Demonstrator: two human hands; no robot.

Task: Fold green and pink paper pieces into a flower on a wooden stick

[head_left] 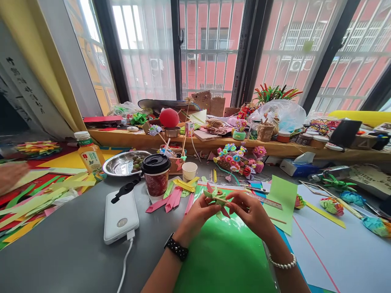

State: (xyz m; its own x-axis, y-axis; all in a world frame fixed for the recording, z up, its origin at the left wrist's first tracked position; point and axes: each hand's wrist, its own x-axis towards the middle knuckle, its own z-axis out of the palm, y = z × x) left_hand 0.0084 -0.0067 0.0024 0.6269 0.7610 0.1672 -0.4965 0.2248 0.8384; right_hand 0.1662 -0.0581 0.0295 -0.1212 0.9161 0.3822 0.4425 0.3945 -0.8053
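Note:
Both of my hands meet above a green sheet (222,252) on the grey table. My left hand (197,215), with a black watch on its wrist, pinches a small folded paper flower (216,197) of green and pink strips on a thin stick. From the other side my right hand (249,213), with a pearl bracelet, grips the same paper flower, fingers closed on it. Pink paper strips (171,201) lie just beyond my left hand.
A white power bank (120,217) with its cable lies at the left, beside a lidded coffee cup (155,175). A metal bowl (122,162), a juice bottle (88,152) and piles of coloured strips (33,203) fill the left. Another person's hand (10,175) shows at the left edge. Paper crafts crowd the windowsill.

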